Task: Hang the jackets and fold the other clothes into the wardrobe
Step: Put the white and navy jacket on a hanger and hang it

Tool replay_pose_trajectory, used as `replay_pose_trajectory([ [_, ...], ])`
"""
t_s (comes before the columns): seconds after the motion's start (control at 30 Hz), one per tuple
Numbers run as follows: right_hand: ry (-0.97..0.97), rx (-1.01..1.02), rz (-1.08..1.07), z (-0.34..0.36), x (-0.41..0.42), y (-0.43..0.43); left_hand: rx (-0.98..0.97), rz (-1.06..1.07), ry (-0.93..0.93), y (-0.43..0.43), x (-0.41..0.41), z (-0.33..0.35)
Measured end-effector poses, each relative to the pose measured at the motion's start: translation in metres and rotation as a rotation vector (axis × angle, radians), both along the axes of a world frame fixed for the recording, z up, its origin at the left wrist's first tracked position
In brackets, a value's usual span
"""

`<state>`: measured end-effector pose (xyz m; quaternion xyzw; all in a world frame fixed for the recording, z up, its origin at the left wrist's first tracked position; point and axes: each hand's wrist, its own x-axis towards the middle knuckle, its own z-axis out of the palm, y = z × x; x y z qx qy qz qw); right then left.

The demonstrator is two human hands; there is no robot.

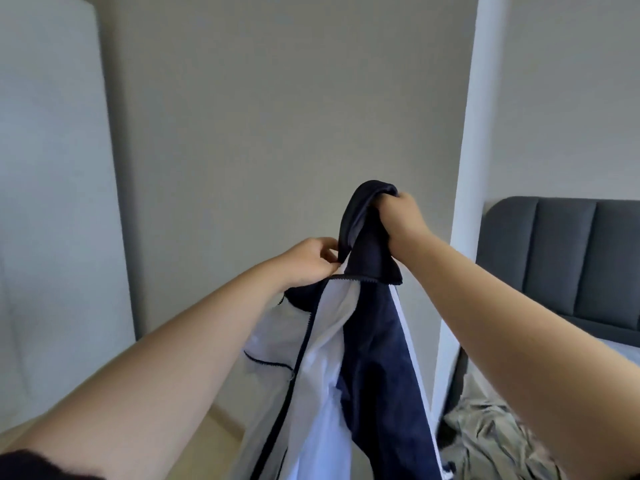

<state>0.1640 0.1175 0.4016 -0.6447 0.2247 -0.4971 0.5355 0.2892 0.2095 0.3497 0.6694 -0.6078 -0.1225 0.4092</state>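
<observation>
A navy and white zip jacket (370, 348) hangs in the air in front of me, its lower part running out of the bottom of the frame. My right hand (403, 216) grips the dark collar at the top and holds the jacket up. My left hand (311, 261) pinches the collar edge beside the zipper, a little lower and to the left. No hanger shows.
A grey wall fills the view ahead, with a white door panel (48, 202) on the left and a white post (464, 188) on the right. Behind the post stands a bed with a dark grey headboard (568, 258). An olive garment (491, 441) lies crumpled at the lower right.
</observation>
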Motion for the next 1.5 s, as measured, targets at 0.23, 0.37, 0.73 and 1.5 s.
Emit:
replay_pose_trajectory([
  [0.23,-0.042,-0.083,0.028,0.023,0.036,0.016,-0.246,0.013,0.204,0.025,0.023,0.022],
  [0.37,0.034,-0.104,0.051,0.022,0.056,0.024,-0.219,0.054,0.147,0.039,0.037,0.022],
  [0.73,0.677,-0.935,-0.251,0.009,0.092,0.032,-0.669,0.623,0.292,0.055,0.095,0.039],
  [1.5,0.513,-0.102,0.049,-0.04,0.131,0.049,-0.355,0.643,0.753,0.072,0.119,0.005],
])
